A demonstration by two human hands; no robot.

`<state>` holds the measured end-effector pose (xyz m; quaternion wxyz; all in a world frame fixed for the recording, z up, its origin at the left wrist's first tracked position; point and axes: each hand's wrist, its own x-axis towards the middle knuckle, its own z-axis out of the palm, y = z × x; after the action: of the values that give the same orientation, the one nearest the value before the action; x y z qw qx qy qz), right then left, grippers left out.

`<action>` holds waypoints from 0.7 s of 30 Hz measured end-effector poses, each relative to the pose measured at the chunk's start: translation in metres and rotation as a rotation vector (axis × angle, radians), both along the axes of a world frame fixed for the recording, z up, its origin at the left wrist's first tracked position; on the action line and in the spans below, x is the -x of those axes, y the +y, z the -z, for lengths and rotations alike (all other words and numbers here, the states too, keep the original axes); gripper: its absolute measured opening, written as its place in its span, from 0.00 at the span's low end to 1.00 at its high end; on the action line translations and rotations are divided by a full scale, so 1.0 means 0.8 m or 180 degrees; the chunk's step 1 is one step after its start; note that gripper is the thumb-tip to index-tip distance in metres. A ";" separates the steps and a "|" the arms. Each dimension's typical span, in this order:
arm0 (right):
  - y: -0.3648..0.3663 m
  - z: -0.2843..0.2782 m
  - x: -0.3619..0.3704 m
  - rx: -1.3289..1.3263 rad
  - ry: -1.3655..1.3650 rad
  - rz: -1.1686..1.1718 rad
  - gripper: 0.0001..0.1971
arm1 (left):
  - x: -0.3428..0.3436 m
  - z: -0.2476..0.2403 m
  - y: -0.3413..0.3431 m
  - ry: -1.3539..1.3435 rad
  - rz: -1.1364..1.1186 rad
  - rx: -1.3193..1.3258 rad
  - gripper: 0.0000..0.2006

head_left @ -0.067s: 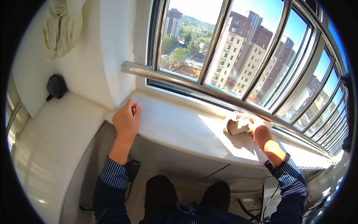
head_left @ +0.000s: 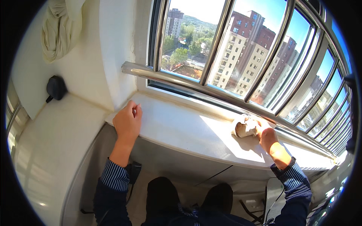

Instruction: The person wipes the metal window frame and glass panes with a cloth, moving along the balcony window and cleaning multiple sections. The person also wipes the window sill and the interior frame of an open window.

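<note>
On the right, my right hand (head_left: 266, 135) is closed on a crumpled, whitish cloth (head_left: 245, 127) with a brownish patch. The cloth rests on the sunlit part of the white windowsill (head_left: 177, 122), close under the metal rail. My left hand (head_left: 127, 120) is a loose fist at the sill's left end, its wrist by the front edge. No object shows in it.
Shiny metal window bars (head_left: 217, 41) and a thick lower rail (head_left: 166, 78) run along the sill's far side. At left, a black object (head_left: 56, 87) sits on a white ledge (head_left: 56, 150), below a hanging cream cloth (head_left: 62, 34).
My right hand has slid the cloth a little to the right along the sill. My left hand stays where it was.
</note>
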<state>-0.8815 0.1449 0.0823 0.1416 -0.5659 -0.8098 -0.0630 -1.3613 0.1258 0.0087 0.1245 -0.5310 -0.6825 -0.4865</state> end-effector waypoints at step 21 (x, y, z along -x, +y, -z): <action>0.094 0.015 0.265 -0.1139 -0.1064 -0.2084 0.22 | 0.004 0.000 0.001 -0.0044 0.0138 0.0081 0.11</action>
<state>-1.0938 0.2204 0.0702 0.1169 -0.2266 -0.9352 -0.2456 -1.3642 0.1267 0.0089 0.1024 -0.5439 -0.6777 -0.4841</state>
